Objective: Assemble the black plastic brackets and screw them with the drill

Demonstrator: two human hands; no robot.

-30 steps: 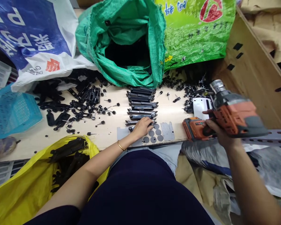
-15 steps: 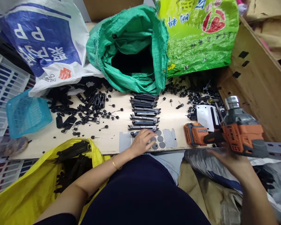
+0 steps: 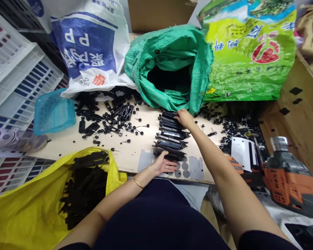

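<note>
Head: sack (image 3: 87,41) reads "PP"; right hand (image 3: 184,118) at black parts (image 3: 172,134).

Table (image 3: 131,160): one row of black bars (image 3: 172,134); left hand (image 3: 163,165), spread, at near end; right hand (image 3: 184,118) at far end. Green sack (image 3: 205,66), mouth open, beyond. Yellow sack (image 3: 28,198), black parts (image 3: 85,191) inside. Orange power tool (image 3: 289,178), right. Blue basket (image 3: 38,119), left.

A dark navy top (image 3: 159,215) was worn, its front plain. Short sleeves in a similar dark shade were noted: the left sleeve (image 3: 74,246) only partly shown at the lower edge, the right sleeve (image 3: 262,240) shown more fully. Left wrist was ringed by a slim, gold-coloured bangle (image 3: 138,183). Left hand (image 3: 163,165) and right hand (image 3: 185,118) were seen bare.
</note>
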